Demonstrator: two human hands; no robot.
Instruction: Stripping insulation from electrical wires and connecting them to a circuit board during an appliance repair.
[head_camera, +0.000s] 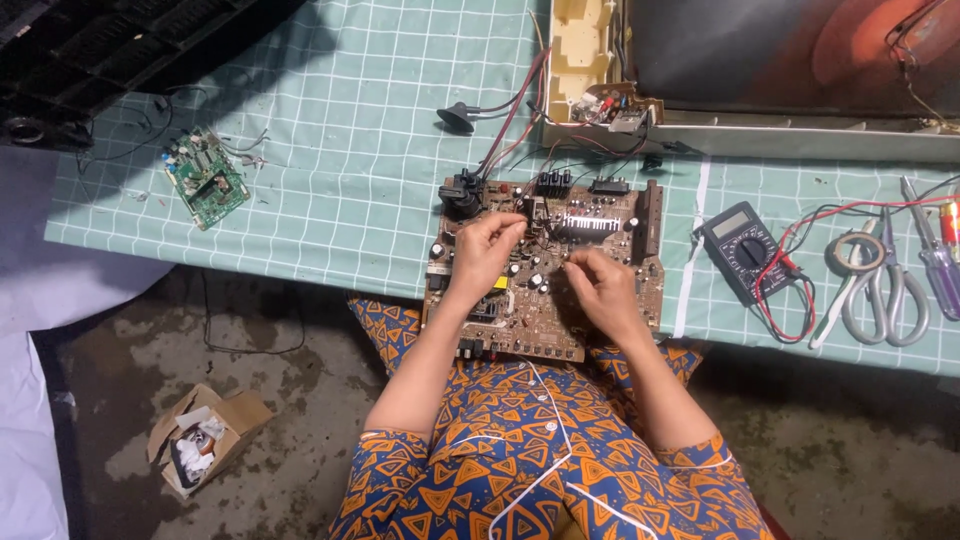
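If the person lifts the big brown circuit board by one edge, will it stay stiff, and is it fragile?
The circuit board would probably stay fairly stiff, being a flat rigid panel. It likely feels uneven in weight, since bulky black parts crowd its far edge. It seems fragile: many small parts stand up where the left hand and right hand rest, and attached wires could tug.

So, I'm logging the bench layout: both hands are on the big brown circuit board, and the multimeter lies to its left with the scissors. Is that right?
Not quite. The head view shows both hands, left and right, on the brown circuit board, but the multimeter and scissors lie to its right.
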